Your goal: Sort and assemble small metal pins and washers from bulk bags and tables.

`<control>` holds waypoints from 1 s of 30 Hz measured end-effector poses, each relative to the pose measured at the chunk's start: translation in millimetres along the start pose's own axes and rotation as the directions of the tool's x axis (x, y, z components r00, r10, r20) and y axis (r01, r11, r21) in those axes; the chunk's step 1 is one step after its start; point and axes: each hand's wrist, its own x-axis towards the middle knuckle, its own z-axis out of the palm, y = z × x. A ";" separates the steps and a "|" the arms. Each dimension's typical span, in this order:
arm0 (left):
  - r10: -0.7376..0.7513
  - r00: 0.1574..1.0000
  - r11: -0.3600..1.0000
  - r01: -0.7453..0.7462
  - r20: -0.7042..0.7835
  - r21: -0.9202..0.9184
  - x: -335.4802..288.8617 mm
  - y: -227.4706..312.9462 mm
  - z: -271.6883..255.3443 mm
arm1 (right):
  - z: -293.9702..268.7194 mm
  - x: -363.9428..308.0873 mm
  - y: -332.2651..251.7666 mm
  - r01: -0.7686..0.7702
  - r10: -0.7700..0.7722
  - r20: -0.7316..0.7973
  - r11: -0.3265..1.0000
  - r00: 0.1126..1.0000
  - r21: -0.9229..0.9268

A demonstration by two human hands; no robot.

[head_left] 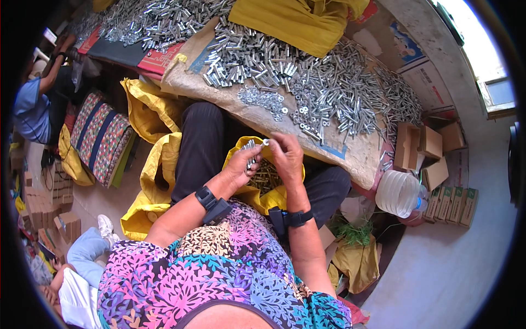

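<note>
My left hand (239, 169) is closed round several silver metal bolts (251, 156), which look like sleeve anchors. Close beside it, my right hand (287, 160) pinches a small round washer (266, 142) at the tip of a bolt. Whether the washer sits on that bolt I cannot tell. Both hands are above an open yellow sack (257, 196) between my knees, with more bolts (267, 178) inside it. In front of me, a bench (203, 93) covered with sacking bears a wide heap of bolts (339, 98) and a smaller pile of washers (257, 98).
A yellow cloth (290, 22) lies over the heap. Open cardboard boxes (419, 145), a clear plastic jug (397, 193) and small cartons (452, 205) are at the right. More yellow sacks (156, 170) and a checked bag (101, 137) stand left. Other people (35, 109) sit at the left.
</note>
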 end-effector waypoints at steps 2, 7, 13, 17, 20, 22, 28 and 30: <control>0.043 0.995 0.995 -0.034 0.088 -0.095 0.2 3.0 -1.1 | -6.7 17.2 -2.9 0.027 -0.032 -0.042 0.994 0.999 -0.110; 0.047 0.996 0.990 -0.036 0.080 -0.134 1.4 6.5 -0.2 | -7.6 50.3 13.4 0.096 -0.135 -0.055 0.890 0.989 -0.446; 0.041 0.996 0.991 -0.031 0.074 -0.129 0.6 5.2 -1.6 | -3.6 58.9 17.5 0.070 -0.094 -0.010 0.803 0.995 -0.592; 0.046 0.997 0.993 -0.039 0.061 -0.109 -2.1 4.6 -0.2 | -8.5 60.3 14.2 0.103 -0.109 0.025 0.806 0.994 -0.583; 0.045 0.998 0.996 -0.040 0.054 -0.083 -5.8 3.9 1.4 | -10.5 58.7 15.8 0.153 -0.164 0.034 0.797 0.986 -0.584; 0.046 0.998 0.997 -0.042 0.051 -0.069 -7.3 3.2 1.7 | -11.9 54.9 17.3 0.186 -0.214 0.017 0.806 0.977 -0.562; 0.038 0.998 0.997 -0.035 0.040 -0.065 -9.9 0.3 0.6 | -13.9 31.2 10.8 0.206 -0.222 -0.035 0.946 0.974 -0.250; 0.036 0.999 0.998 -0.036 0.010 -0.050 -9.8 -1.0 2.2 | -12.5 20.1 9.2 0.185 -0.194 -0.030 0.963 0.980 -0.195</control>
